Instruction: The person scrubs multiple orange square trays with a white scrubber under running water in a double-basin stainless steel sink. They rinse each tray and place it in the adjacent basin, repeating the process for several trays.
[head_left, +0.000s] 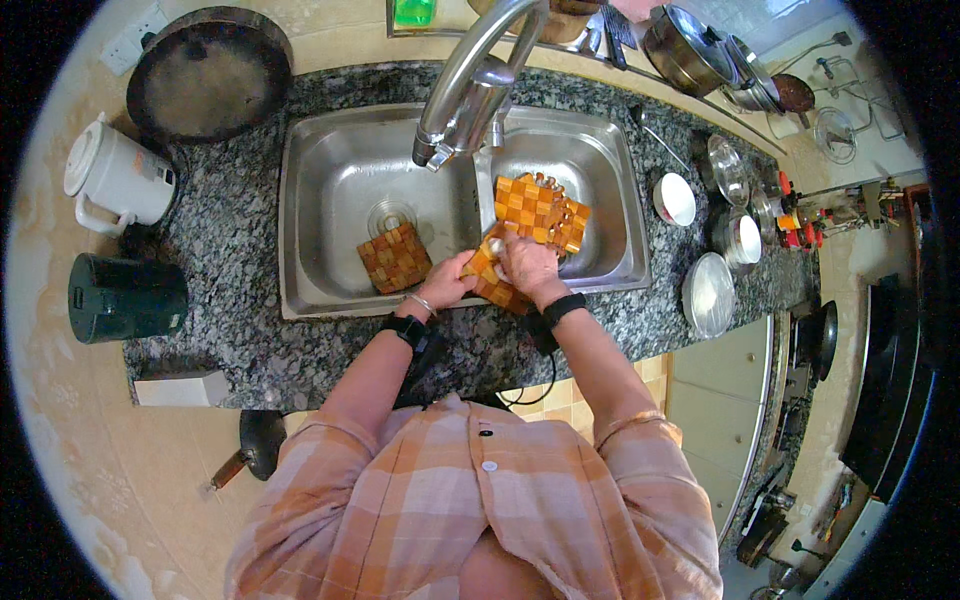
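My left hand (448, 280) grips the left edge of a checkered woven mat (499, 291), tilted over the sink's front rim. Across the same mat lies my right hand (530, 264), with a small white thing (496, 246) at its fingers; whether it holds this or the mat is unclear. Just beyond, a larger checkered piece (534, 207) with several small brown and white pieces along it rests in the right basin (611, 187). Another checkered mat (395, 259), darker, lies in the left basin (330, 210) beside the drain.
A steel faucet (469, 97) arches over the divider. Left on the granite counter (232, 262) stand a wok (210, 79), a white jug (124, 176) and a dark green container (127, 296). White bowls (675, 199) and a covered bowl (709, 295) stand to the right.
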